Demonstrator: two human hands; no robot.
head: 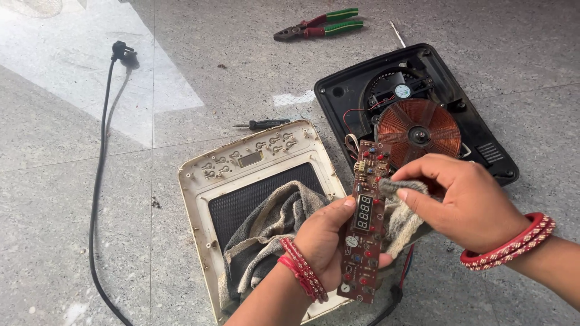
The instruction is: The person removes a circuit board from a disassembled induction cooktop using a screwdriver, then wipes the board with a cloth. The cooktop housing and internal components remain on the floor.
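Observation:
My left hand (326,238) holds a long brown circuit board (366,220) with a small number display and red parts, gripped from the left side. My right hand (462,196) pinches a grey cloth (396,211) and presses it against the board's right edge. Red bangles sit on both wrists. Wires run from the board toward the open black cooker base (477,130), where a copper coil (418,128) and a small fan show.
A cream top cover with a dark glass panel (199,193) lies face down under my hands, with the cloth draped over it. A black screwdriver (261,124), red-and-green pliers (320,25) and a black power cord with plug (99,181) lie on the grey stone floor.

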